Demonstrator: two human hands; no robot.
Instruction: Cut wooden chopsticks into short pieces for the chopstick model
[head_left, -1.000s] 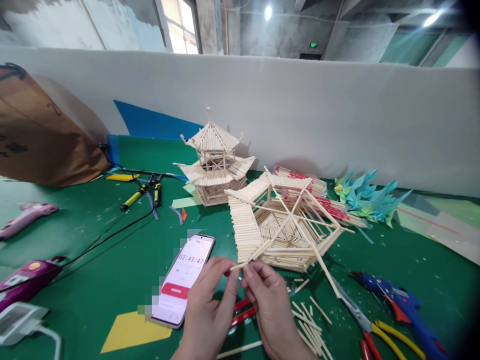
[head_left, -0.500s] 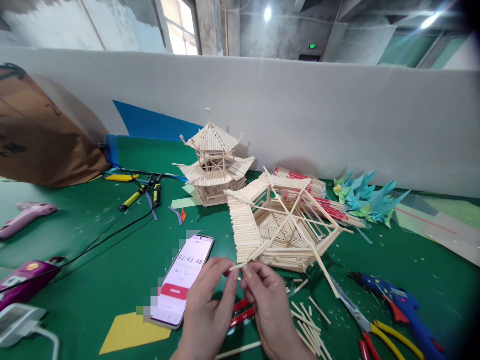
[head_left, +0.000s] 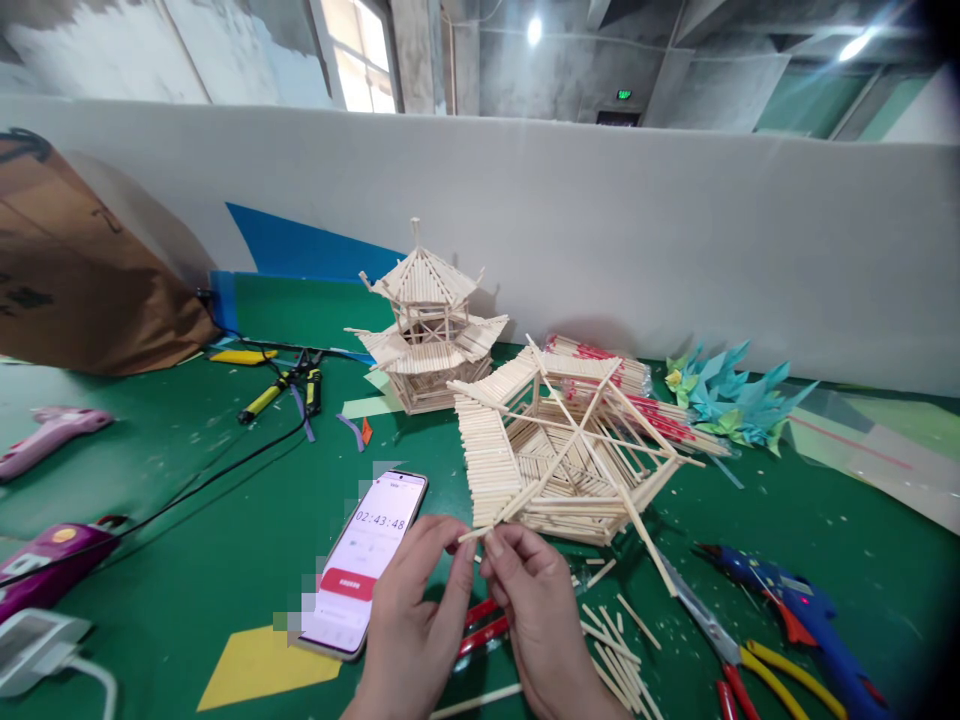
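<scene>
Both my hands meet at the near left corner of an unfinished wooden stick roof model point(head_left: 491, 450), part slatted and part open frame. My left hand point(head_left: 420, 600) pinches a short wooden stick point(head_left: 473, 536) between thumb and fingertips. On the stick's other end, the thumb and fingers of my right hand point(head_left: 544, 610) are closed, right by the model's edge. Whether the stick touches the model I cannot tell. Behind stands a two-tiered stick pavilion point(head_left: 431, 350). Loose cut sticks point(head_left: 619, 660) lie right of my right hand, and a red-handled tool point(head_left: 484, 632) is partly hidden below my hands.
A phone point(head_left: 364, 560) showing a timer lies at left, beside yellow paper point(head_left: 262, 670). To the right are a blue glue gun point(head_left: 795, 600), scissors point(head_left: 709, 620) and yellow-handled pliers point(head_left: 795, 680). Farther back lie bundled sticks point(head_left: 660, 415), wire strippers point(head_left: 281, 390) and blue paper foliage point(head_left: 742, 395).
</scene>
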